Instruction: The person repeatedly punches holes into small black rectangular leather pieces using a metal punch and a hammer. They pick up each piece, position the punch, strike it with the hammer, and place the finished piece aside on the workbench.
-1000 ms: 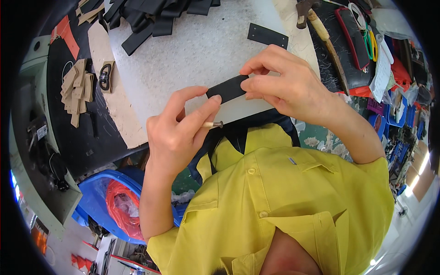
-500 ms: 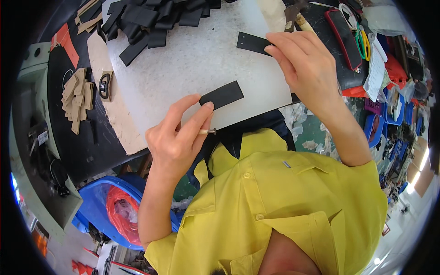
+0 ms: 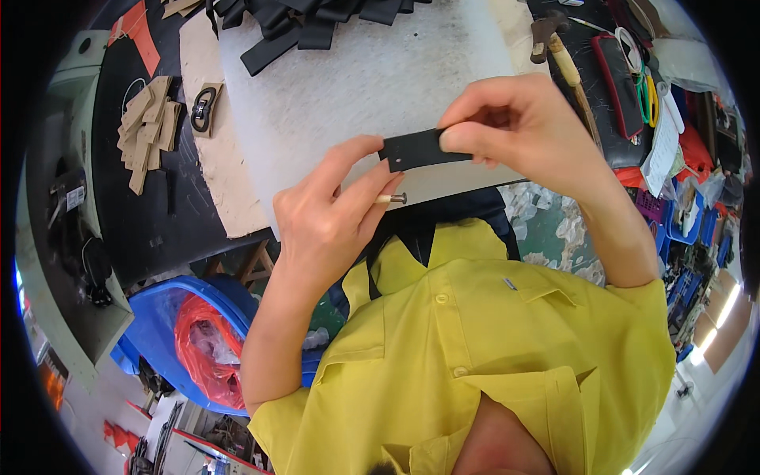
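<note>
Both my hands are on black strips (image 3: 417, 150) held just above the near part of the pale board (image 3: 356, 87). My left hand (image 3: 328, 198) pinches their left end between thumb and fingertip. A thin punch-like tool (image 3: 391, 199) with a pale shaft and metal tip sticks out from the same hand's curled fingers. From the other side, my right hand (image 3: 518, 131) pinches the right end. A small hole shows near the left end of the upper strip. The two pieces seem to lie one over the other, though the lower one is mostly hidden.
A pile of black strips (image 3: 317, 28) lies at the board's far side. Brown pieces (image 3: 146, 131) and a black buckle-like part (image 3: 203, 109) are at left. A hammer (image 3: 566, 63) and a red-edged phone (image 3: 616, 87) lie at right. A blue bin (image 3: 158, 317) stands lower left.
My right hand has come down and left, bringing its holed strip to the strip in my left hand. The view has shifted a little, so the tabletop things sit elsewhere in the picture.
</note>
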The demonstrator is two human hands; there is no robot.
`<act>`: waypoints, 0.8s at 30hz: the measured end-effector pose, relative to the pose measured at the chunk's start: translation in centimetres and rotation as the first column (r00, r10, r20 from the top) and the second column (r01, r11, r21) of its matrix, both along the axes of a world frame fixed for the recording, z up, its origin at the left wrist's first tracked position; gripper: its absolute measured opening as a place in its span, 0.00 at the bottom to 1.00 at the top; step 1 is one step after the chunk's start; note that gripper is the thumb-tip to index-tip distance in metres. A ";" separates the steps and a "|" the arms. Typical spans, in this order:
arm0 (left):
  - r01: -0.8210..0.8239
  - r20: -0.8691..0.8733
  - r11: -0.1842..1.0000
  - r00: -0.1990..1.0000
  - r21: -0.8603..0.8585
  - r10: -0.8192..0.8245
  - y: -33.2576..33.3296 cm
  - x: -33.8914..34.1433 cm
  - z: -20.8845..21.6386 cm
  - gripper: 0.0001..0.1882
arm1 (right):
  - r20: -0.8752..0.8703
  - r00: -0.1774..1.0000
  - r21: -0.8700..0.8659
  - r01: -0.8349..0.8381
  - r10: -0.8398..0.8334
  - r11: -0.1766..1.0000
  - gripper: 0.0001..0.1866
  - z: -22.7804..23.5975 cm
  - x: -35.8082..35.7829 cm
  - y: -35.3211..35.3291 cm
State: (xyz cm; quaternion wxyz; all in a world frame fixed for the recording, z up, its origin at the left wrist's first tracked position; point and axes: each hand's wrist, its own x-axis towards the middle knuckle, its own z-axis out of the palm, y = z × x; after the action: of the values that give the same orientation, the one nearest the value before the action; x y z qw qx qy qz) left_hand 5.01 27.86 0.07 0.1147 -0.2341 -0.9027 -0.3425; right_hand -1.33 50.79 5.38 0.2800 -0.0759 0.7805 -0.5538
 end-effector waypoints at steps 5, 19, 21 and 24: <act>-0.043 -0.014 0.997 0.999 0.056 0.044 0.3 -0.2 -0.3 0.13 | -0.049 0.993 0.169 -0.096 0.106 0.981 0.08 -1.4 -0.7 -0.6; 0.015 -0.044 0.997 0.999 0.077 -0.012 -0.3 0.0 -1.0 0.15 | -0.268 0.950 0.313 -0.074 0.163 0.947 0.08 -0.9 0.0 -1.4; 0.007 -0.019 0.998 1.000 0.064 -0.005 -0.1 0.0 -0.6 0.14 | -0.301 0.936 0.330 -0.076 0.181 0.941 0.07 -0.9 0.1 -1.5; 0.004 -0.016 0.999 1.000 0.039 -0.003 0.1 -0.1 -0.4 0.14 | -0.356 0.882 0.460 -0.123 0.310 0.879 0.09 -0.5 0.3 -1.6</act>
State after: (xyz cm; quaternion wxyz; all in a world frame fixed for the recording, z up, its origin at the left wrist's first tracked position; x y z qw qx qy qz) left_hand 4.91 27.91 -0.33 0.1257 -0.2361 -0.8944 -0.3584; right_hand -1.07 49.22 4.85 0.1770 -0.2190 0.9096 -0.3055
